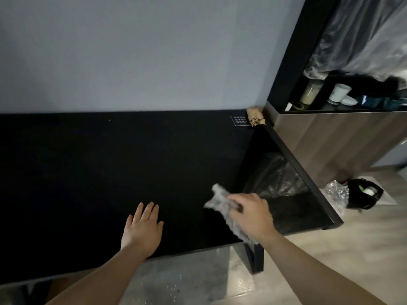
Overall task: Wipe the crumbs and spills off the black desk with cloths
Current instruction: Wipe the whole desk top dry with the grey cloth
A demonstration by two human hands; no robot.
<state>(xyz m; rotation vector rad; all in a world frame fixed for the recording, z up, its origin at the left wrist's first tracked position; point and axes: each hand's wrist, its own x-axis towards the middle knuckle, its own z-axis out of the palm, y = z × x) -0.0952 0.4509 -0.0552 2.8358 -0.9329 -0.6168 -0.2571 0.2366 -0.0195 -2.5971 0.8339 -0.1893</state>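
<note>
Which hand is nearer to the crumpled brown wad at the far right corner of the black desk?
Right. The right hand, gripping a grey cloth, is in front of the crumpled brown wad; the left hand lies flat farther left.

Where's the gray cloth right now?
Head view, right side: the gray cloth is gripped in the right hand over the black desk near its front edge, right of the left hand lying flat.
</note>
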